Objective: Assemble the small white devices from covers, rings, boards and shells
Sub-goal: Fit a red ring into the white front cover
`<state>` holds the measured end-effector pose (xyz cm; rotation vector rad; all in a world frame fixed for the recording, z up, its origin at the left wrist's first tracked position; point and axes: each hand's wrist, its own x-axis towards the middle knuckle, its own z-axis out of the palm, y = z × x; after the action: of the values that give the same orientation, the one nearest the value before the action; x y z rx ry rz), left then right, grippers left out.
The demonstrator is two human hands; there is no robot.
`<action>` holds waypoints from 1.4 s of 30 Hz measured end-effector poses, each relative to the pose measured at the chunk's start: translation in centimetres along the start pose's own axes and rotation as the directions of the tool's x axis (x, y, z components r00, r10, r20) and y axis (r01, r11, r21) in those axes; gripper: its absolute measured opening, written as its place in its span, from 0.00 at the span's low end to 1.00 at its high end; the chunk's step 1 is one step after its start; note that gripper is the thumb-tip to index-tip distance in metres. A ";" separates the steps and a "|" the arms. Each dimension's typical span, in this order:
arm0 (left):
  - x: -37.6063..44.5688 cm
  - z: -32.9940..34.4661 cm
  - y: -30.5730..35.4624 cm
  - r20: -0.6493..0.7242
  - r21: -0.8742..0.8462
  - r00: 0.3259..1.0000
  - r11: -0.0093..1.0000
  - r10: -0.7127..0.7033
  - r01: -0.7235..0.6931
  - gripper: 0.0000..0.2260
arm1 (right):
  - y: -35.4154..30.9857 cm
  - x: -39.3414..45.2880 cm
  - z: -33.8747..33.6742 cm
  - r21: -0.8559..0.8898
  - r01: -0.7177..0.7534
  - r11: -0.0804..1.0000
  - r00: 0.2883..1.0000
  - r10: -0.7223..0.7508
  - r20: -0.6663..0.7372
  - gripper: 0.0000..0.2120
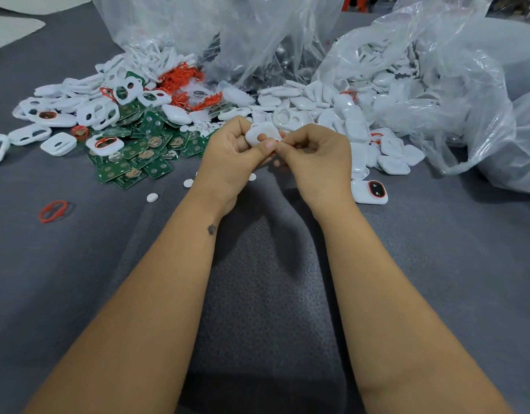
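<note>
Grey, pebbled fabric covered the counter (108,279), and it lay bare and wide below both forearms; beyond the hands it was crowded edge to edge. The left hand (227,156) had its fingers curled round a small white cover (262,134), rounded and smooth, thumb pressed on its near edge; the right hand (314,156) met it there, fingertips pinched at the same cover's right edge, though what they nipped between them I couldn't tell. Left of the left hand sprawled flat green boards (138,156) with round gold pads, mixed with glossy white covers (87,112) pierced by oval holes; beyond them a tangle of thin orange rings (181,76). One orange ring (52,211) lay alone, well left of the left wrist; small white discs (152,197) dotted the cloth nearer it. Beyond and right of the right hand, plain white shells (392,156) spilled from crinkled clear plastic bags (436,85); just right of its wrist sat a finished device (369,191), orange-ringed.
</note>
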<state>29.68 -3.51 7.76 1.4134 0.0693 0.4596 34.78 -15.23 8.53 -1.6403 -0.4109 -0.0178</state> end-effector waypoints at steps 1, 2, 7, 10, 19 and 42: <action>0.0 0.0 0.0 -0.002 -0.009 1.000 1.000 -0.005 0.005 0.08 | 0.0 0.0 0.0 0.068 -0.028 0.997 1.000 0.028 0.009 0.10; 0.0 0.0 0.1 -0.007 -0.023 1.000 1.000 -0.011 0.011 0.08 | 0.0 -0.1 0.0 0.142 -0.062 0.988 0.998 0.060 0.018 0.09; 0.1 0.1 0.4 -0.051 -0.118 0.997 0.991 -0.062 0.056 0.03 | -0.3 0.0 -0.3 0.313 -0.150 0.938 0.989 0.136 0.066 0.08; 0.2 0.3 0.5 -0.061 -0.173 0.994 0.981 -0.095 0.083 0.04 | -0.4 0.0 -0.3 0.337 -0.159 0.928 0.985 0.126 0.119 0.04; 0.4 0.3 0.6 -0.104 -0.221 0.981 0.965 -0.166 0.140 0.09 | -0.6 0.2 -0.3 0.375 -0.249 0.893 0.957 0.167 0.237 0.07; 0.4 0.1 0.1 -0.027 -0.058 0.998 0.996 0.060 -0.061 0.15 | 0.0 0.3 -0.4 0.407 -0.027 0.913 0.995 -0.013 0.094 0.09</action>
<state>30.06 -3.50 7.94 1.3547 0.0333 0.5259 35.15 -15.49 8.67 -1.2303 -0.4482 0.1442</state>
